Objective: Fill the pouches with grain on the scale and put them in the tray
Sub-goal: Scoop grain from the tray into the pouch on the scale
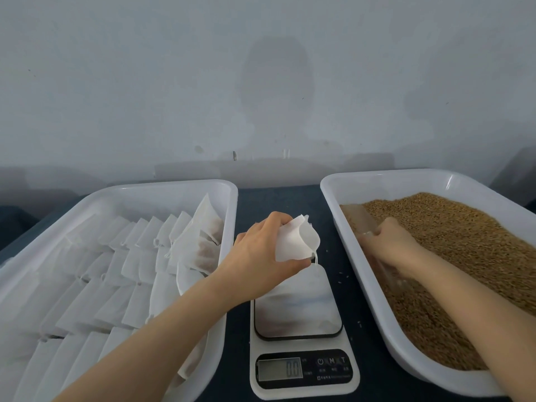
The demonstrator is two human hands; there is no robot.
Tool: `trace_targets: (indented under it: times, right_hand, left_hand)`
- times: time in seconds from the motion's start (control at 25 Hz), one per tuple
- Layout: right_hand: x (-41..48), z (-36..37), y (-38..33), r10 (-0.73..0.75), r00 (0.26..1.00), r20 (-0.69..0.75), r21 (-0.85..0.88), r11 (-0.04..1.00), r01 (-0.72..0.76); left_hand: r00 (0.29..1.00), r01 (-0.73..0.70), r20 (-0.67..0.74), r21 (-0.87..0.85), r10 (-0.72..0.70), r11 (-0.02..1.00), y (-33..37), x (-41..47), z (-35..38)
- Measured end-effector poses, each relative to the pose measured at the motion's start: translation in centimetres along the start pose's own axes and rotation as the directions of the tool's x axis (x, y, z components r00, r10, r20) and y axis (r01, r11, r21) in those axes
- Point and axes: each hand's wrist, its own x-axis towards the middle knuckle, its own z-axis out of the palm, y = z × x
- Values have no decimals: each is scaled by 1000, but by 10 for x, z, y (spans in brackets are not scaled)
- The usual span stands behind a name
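My left hand (261, 256) grips a white empty pouch (295, 240) with its mouth held open, just above the far end of the scale (301, 320). The scale's steel platform is bare and its display (280, 369) reads 0.0. My right hand (388, 245) holds a clear plastic scoop (358, 217) pushed into the brown grain (464, 256) inside the right white tray (374, 285). The left white tray (162, 188) holds several flat empty pouches (87, 285) and a few filled pouches (203, 248) near its right wall.
The trays and scale sit on a dark blue tabletop (278, 198). A few loose grains (343, 275) lie on the cloth between the scale and the grain tray. A pale wall stands right behind the table.
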Motion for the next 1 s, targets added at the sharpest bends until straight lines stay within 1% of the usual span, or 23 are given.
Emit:
trace_targets:
  times: [0.08,0.12,0.24,0.28,0.36,0.48,0.56,0.64,0.76,0.88,1.0]
  right_hand:
    - [1,-3,-2,20,1000,1,138,990,-20]
    - [0,-4,-4,30,1000,-2,172,985,-29]
    - [-4,-10,-6,12,1000,-19,179,984,-9]
    - [-7,-13,-6,-10,999,-40,159,987,16]
    - [-12,-18,-5,-100,986,-135,40,994,106]
    - [-23,-24,-8,-273,917,-291,-179,957,228]
    - [-29,-28,-11,-361,871,-334,-308,915,261]
    - [-34,-32,-15,-419,849,-322,-392,875,283]
    - [-36,-33,-16,-473,829,-296,-472,828,304]
    - [-37,-33,-19,-552,789,-270,-464,792,396]
    - [-38,-36,-20,-636,719,-282,-489,740,463]
  left_hand:
    - [1000,-10,-3,-8,10,1000,0,0,0]
    - [1000,-13,-8,-15,13,1000,0,0,0]
    - [999,-38,-22,-51,37,998,-1,1,0]
    - [999,-46,-17,-71,45,996,-1,1,0]
    - [999,-54,0,-123,55,991,-1,1,-2]
    - [999,-17,30,-228,24,974,1,1,-4]
    - [999,21,54,-301,-5,953,3,1,-5]
    - [996,61,85,-333,-34,941,4,0,-6]
    - [991,120,100,-338,-91,934,-1,1,-4]
    - [981,193,92,-317,-172,929,-5,5,-1]
    - [975,218,39,-329,-218,919,-8,8,1]
